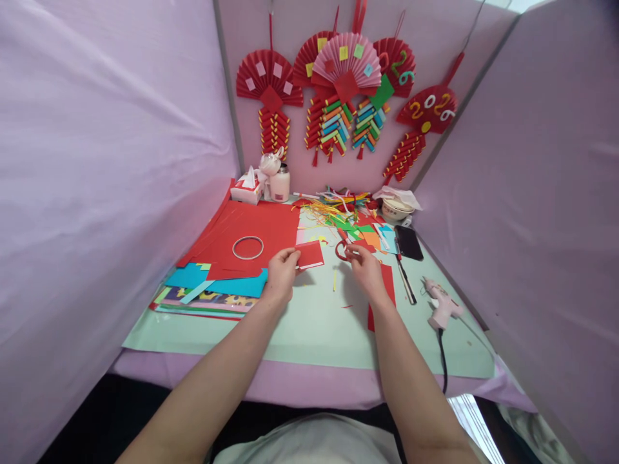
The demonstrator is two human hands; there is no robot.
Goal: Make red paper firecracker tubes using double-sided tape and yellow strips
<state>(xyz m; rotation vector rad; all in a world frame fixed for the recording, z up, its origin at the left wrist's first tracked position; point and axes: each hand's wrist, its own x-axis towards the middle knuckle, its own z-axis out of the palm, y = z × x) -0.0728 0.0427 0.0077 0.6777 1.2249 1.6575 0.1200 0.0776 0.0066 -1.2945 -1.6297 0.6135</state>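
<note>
My left hand (281, 274) pinches the left edge of a small red paper piece (309, 253), which has a white strip along its lower edge. It is held just over the pale green table top (309, 328). To the right, my right hand (365, 267) is closed on red-handled scissors (340, 250); a loop points left, and the fingers hide the rest. Partly under my right forearm lies a red paper strip (388, 287). A thin yellow scrap (334, 280) is on the table between my hands.
At left, large red sheets (271, 222) carry a silver ring (248, 247), beside blue paper (188, 276). Colored scraps (360, 229) lie at the back. A phone (409, 243), a black-and-silver pen-like tool (407, 281) and a corded glue gun (441, 304) lie right. Paper fans (347, 61) hang behind.
</note>
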